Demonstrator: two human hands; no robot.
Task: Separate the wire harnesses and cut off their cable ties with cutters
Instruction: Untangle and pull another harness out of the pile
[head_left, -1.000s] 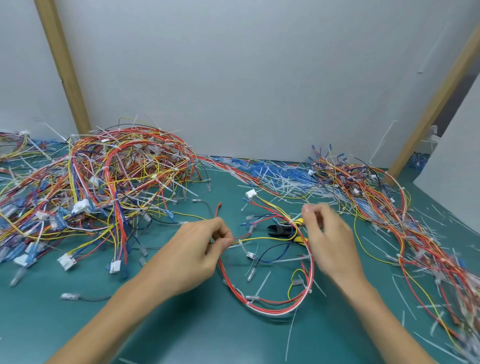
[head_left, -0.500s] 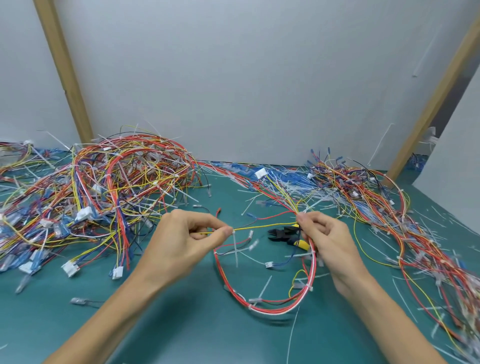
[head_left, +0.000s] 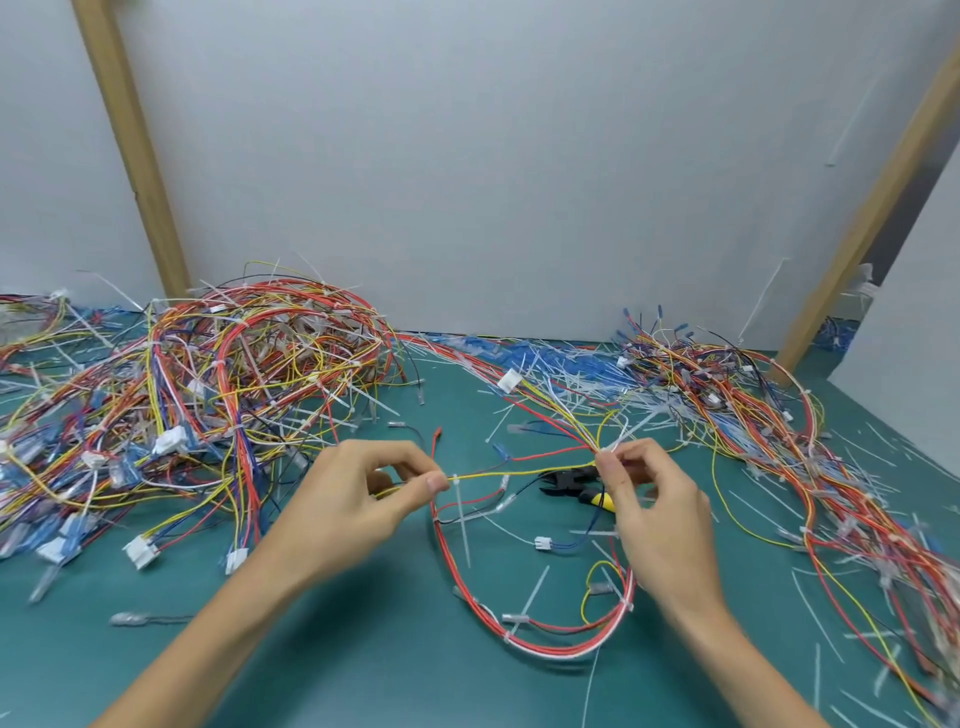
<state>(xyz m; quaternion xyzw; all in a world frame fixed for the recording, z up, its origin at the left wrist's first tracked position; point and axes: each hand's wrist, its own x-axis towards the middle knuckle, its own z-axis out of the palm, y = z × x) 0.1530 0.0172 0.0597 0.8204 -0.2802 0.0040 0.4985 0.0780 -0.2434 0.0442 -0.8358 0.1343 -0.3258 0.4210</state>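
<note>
Both hands have drawn apart since a second ago, stretching a yellow wire (head_left: 519, 474) taut between them at mid-frame. The left hand (head_left: 358, 499) pinches one end in its fingers (head_left: 431, 486), and the right hand (head_left: 660, 509) pinches the other, where the wire harness (head_left: 545, 644) branches. The harness's red loop lies on the desk (head_left: 363, 649) below, with the cutters (head_left: 571, 480) behind the right hand.

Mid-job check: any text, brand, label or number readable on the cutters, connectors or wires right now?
None: no word, number or sign can be read in the head view.
cutters: partly behind the right hand, no brand legible.
white connector: too small and blurred for any marking.
yellow wire, pinched by left hand and right hand: no print visible.
</note>
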